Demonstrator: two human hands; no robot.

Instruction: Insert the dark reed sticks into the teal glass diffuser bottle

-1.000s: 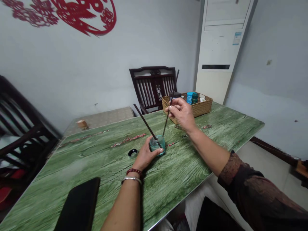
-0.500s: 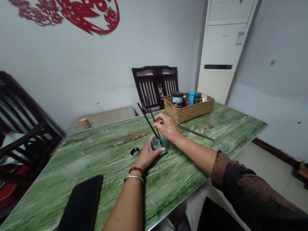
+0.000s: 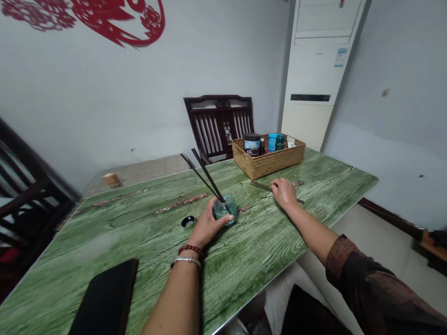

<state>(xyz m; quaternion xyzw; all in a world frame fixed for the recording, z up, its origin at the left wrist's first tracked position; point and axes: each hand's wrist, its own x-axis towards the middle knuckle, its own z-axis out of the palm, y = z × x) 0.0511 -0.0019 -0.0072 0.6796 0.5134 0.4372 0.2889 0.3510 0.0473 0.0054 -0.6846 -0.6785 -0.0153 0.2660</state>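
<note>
Right hand (image 3: 283, 191) reaches down over the loose dark sticks (image 3: 261, 185), right of the frame's centre; its fingers are curled at them, but whether they have closed on one I cannot tell. Those sticks lie flat on the green wood-grain tabletop (image 3: 157, 260), directly beneath that hand, so it is far nearer to them than the other. Their long axis slants from just in front of the wicker basket (image 3: 277, 164) down toward the right, with an end showing either side of the hand.

At the centre of the frame, the left hand (image 3: 207, 225) grasps the teal glass diffuser bottle (image 3: 229, 207), which lies left of the right hand and slightly lower in the frame. Two inserted sticks (image 3: 208, 177) lean in its neck, long axes slanting, free ends pointing toward the upper left.
</note>
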